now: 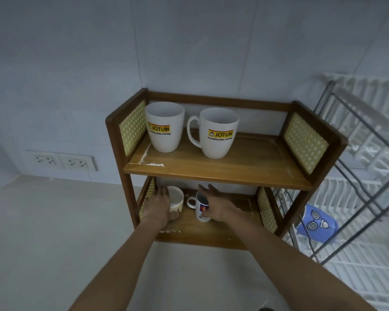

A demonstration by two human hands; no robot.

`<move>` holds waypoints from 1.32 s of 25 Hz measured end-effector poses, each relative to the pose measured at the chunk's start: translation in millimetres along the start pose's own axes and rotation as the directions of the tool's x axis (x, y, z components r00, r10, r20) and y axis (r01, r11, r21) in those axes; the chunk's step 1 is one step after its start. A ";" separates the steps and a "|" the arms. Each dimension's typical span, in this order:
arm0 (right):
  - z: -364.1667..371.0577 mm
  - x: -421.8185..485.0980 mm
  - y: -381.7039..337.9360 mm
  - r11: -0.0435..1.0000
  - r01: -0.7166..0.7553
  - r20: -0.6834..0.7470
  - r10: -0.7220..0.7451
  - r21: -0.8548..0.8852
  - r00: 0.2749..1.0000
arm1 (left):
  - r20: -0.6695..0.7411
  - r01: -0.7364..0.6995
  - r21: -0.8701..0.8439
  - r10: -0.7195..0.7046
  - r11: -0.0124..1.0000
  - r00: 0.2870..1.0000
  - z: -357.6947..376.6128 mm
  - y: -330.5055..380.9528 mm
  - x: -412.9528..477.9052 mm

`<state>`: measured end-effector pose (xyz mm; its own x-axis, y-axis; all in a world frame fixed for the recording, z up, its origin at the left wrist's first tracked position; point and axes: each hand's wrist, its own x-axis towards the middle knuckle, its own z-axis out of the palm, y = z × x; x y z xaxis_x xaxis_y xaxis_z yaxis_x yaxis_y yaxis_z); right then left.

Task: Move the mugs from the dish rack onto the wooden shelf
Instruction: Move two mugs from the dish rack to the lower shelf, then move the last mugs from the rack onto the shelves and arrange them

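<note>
The wooden shelf (211, 173) has two tiers. Two large white JOTUN mugs (165, 127) (219, 133) stand upright on its top tier. On the lower tier a cream mug (177, 198) stands at the left and a small white mug (200, 206) with a blue and red logo stands beside it. My left hand (160, 207) lies flat against the cream mug's left side, fingers straight. My right hand (218, 205) rests against the small mug's right side, fingers stretched out past its rim. Both mugs stand on the board.
The white wire dish rack (357, 198) stands right of the shelf, with a blue item with a spiral face pattern (317, 221) on its lower level. Two wall outlets (63, 161) sit at the left above the pale counter (54, 232).
</note>
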<state>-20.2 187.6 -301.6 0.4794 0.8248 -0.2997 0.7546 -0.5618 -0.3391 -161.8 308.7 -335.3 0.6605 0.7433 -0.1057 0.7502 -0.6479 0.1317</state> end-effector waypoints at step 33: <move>-91.5 -279.8 419.9 0.850 -0.465 -0.360 0.527 0.248 0.770 | 0.356 0.404 -0.913 -0.356 0.066 0.864 36.5 420.1 -118.6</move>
<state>203.5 -273.3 -278.5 0.9279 0.3622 -0.0880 0.3072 -0.8768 -0.3700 76.2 -57.7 -303.3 0.3140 0.8136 -0.4894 0.2895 0.4088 0.8655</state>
